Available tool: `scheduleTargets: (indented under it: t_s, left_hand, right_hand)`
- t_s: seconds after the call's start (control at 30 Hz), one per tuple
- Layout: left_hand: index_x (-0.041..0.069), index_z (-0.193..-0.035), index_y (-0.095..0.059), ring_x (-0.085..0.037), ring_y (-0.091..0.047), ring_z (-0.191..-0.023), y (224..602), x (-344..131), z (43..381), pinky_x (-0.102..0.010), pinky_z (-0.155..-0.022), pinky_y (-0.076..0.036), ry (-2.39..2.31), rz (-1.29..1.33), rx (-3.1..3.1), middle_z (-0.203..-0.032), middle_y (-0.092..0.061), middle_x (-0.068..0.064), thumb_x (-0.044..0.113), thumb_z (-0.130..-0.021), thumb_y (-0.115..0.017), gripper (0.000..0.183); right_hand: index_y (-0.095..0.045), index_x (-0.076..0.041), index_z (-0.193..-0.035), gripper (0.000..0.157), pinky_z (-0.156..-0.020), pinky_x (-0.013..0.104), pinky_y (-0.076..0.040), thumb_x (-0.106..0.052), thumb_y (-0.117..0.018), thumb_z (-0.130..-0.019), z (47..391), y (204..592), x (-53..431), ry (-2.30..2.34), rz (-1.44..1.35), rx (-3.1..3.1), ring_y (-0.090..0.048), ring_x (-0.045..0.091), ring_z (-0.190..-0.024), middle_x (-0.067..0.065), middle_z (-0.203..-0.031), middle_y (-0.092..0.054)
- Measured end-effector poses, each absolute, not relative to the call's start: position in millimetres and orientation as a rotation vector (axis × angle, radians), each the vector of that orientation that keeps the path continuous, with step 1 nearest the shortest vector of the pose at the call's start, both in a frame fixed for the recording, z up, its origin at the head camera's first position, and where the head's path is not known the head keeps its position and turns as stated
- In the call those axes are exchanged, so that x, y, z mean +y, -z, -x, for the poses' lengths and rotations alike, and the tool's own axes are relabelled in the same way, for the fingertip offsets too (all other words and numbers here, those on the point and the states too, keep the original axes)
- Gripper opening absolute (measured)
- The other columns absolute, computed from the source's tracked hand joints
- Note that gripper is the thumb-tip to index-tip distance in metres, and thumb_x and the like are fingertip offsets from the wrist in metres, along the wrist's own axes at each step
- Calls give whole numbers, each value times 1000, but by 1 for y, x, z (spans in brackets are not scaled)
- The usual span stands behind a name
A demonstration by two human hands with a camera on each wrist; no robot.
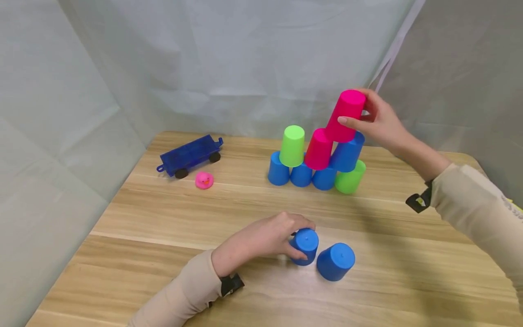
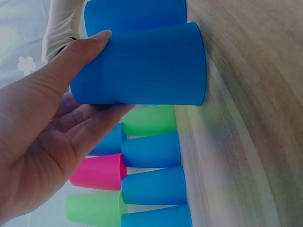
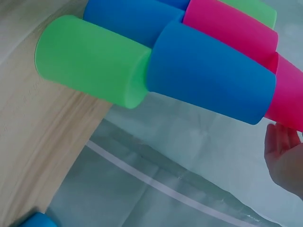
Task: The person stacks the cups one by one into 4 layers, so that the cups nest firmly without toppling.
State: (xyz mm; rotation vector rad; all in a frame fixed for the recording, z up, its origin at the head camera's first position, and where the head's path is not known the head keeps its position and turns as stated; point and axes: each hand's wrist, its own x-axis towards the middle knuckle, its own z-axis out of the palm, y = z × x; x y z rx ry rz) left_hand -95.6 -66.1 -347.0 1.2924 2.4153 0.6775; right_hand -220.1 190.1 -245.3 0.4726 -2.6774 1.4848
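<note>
My right hand (image 1: pixel 380 119) holds an upside-down pink cup (image 1: pixel 347 111) by its sides, low against the second tier of a cup stack. That tier has a green cup (image 1: pixel 292 145), a pink cup (image 1: pixel 318 151) and a tilted blue cup (image 1: pixel 348 153). Below it are several blue cups (image 1: pixel 278 170) and, at the right end, a green cup (image 1: pixel 351 178). Nearer the front, my left hand (image 1: pixel 271 235) grips an upside-down blue cup (image 2: pixel 142 66) between thumb and fingers. Another blue cup (image 1: pixel 337 262) stands just right of it.
A dark blue toy wagon (image 1: pixel 189 155) with black wheels stands at the back left of the wooden table (image 1: pixel 143 218). In front of it sits a small pink duck (image 1: pixel 204 180). Grey fabric (image 1: pixel 253 59) hangs behind the table.
</note>
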Motion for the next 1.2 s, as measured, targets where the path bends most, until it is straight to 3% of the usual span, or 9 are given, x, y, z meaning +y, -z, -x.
scheduleTargets:
  t_s: [0.23,0.33,0.57,0.73,0.77,0.83,0.97,1.0,1.2]
  left_hand:
    - [6,-125,-56,-11,-57,-113,349,-66,96,-16,-91,-45,-682,-1304,2413,-125,-60,-4,34,-78,-75,58]
    - [6,-125,-57,-11,-57,-113,349,-67,96,-17,-91,-45,-690,-1302,2422,-125,-60,-4,34,-77,-75,58]
    - [7,-125,-57,-11,-57,-113,349,-70,96,-17,-91,-45,-710,-1271,2424,-125,-60,-4,33,-77,-76,58]
    - [7,-125,-57,-11,-57,-112,347,-73,96,-18,-91,-45,-708,-1236,2424,-125,-60,-3,33,-76,-76,58]
    - [7,-124,-57,-11,-58,-112,347,-73,97,-18,-91,-45,-709,-1231,2424,-124,-60,-3,33,-76,-76,58]
    - [8,-124,-58,-11,-58,-112,347,-74,97,-18,-92,-45,-711,-1223,2422,-124,-61,-3,33,-76,-76,58]
    - [8,-123,-58,-11,-59,-110,346,-74,99,-19,-91,-46,-725,-1234,2418,-122,-62,-2,34,-76,-76,56]
    - [8,-123,-58,-11,-59,-110,346,-74,99,-19,-92,-46,-729,-1240,2414,-122,-62,-2,33,-76,-76,56]
    - [7,-120,-59,-8,-59,-107,346,-71,98,-15,-91,-44,-731,-1257,2399,-119,-63,-2,30,-76,-77,53]
  right_hand:
    - [-24,-23,-146,69,-105,40,-33,-16,-62,-89,199,260,197,-1547,-466,-2505,-34,24,-130,7,-144,-35]
    - [-29,-18,-145,66,-107,36,-30,-9,-62,-88,178,276,200,-1558,-500,-2407,-33,21,-132,5,-144,-36]
    - [-33,-8,-142,68,-101,17,-32,6,-64,-83,129,311,203,-1475,-697,-2429,-35,11,-131,11,-143,-38]
    - [-33,-12,-144,75,-100,13,-32,6,-68,-80,103,332,202,-1458,-872,-2602,-34,6,-130,7,-145,-37]
    - [-33,-14,-144,75,-103,20,-34,4,-68,-80,99,336,203,-1457,-899,-2645,-34,5,-129,4,-145,-37]
    - [-32,-16,-144,76,-102,20,-34,0,-70,-80,93,342,204,-1464,-978,-2696,-35,5,-129,1,-145,-36]
    - [-35,-10,-140,76,-101,28,-39,-2,-74,-76,85,352,206,-1507,-1194,-2682,-39,9,-127,9,-141,-40]
    - [-36,-8,-140,77,-100,23,-39,-2,-76,-74,84,355,207,-1516,-1272,-2656,-39,11,-128,11,-140,-41]
    - [-42,-5,-135,78,-100,29,-40,-10,-82,-69,77,368,210,-1485,-1617,-2611,-41,12,-127,9,-137,-46]
